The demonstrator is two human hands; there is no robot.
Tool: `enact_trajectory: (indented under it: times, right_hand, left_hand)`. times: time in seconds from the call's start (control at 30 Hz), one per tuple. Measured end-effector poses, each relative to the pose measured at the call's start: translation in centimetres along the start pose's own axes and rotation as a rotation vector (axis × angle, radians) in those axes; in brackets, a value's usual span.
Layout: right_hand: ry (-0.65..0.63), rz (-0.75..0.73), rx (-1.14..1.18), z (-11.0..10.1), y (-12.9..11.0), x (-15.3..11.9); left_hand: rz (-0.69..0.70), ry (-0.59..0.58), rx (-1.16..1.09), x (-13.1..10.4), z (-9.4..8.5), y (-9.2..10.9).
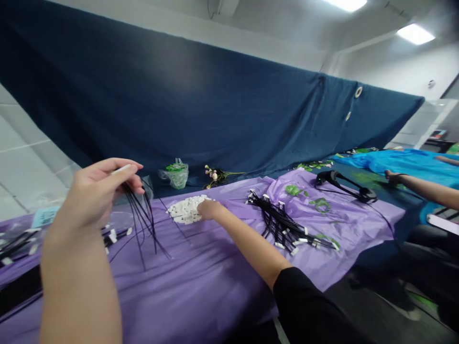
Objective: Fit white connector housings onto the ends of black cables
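My left hand [107, 184] is raised on the left, its fingers closed on a bunch of thin black wires [145, 217] that hang down over the table. A small white piece [122, 169] shows at its thumb and forefinger. Farther back, my right hand [210, 209] reaches to the right edge of a heap of small white connectors [186, 210]. Its fingertips are hidden, so what they grip does not show. Right of that arm lies a pile of black wires with white ends [283, 220].
Purple sheeting [172, 296] covers the table. Black wires with white ends [21, 246] lie at far left. Behind are a wrapped green cup [177, 174] and artificial flowers [215, 176]. A black headset-like device [346, 186] rests at right, near another person's arm [423, 186].
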State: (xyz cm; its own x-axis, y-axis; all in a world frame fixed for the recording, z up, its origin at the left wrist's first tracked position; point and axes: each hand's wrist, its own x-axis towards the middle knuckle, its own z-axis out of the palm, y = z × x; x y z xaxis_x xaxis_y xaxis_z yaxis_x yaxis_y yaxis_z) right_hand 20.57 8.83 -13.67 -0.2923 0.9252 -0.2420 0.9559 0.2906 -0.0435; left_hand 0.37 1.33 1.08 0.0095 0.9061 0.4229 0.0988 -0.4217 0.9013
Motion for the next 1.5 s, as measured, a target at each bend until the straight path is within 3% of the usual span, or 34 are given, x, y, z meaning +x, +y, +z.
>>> enact_trajectory:
  times: [0.23,0.47,0.63,0.77,0.97,1.07,1.17,1.37,1.5]
  right_hand:
    - [0.062,0.092,-0.03,1.1,-0.5,0.6]
    - [0.119,0.03,0.04,2.0,0.1,1.5]
    - [0.135,-0.082,0.171,0.7,1.9,1.2]
    - [0.307,-0.144,0.294,-1.6,3.7,-0.4]
    - [0.652,-0.119,0.488,-4.8,6.7,-5.1]
    - [0.735,-0.137,0.594,-5.8,7.2,-7.6]
    - [0.78,-0.194,0.669,-6.7,6.3,-10.0]
    - [0.822,-0.42,0.833,-7.8,1.1,-14.1]
    - [0.929,-0.489,0.724,-7.7,-1.4,-16.0]
  left_hand:
    - [-0.004,-0.027,-0.189,-0.2,0.3,0.0]
    - [-0.003,-0.127,-0.267,-0.4,-0.7,-0.3]
    - [-0.011,-0.167,-0.273,-0.5,-2.0,-0.4]
    - [-0.037,-0.224,-0.288,-0.8,-3.0,-0.3]
    - [-0.066,-0.177,-0.307,-1.5,-3.7,0.0]
    - [-0.069,-0.171,-0.335,-1.6,-3.4,0.1]
    - [-0.094,-0.223,-0.307,-1.9,-2.3,0.1]
    - [-0.195,-0.429,-0.307,-2.9,0.8,-0.2]
    - [-0.266,-0.593,-0.319,-3.4,1.8,-0.8]
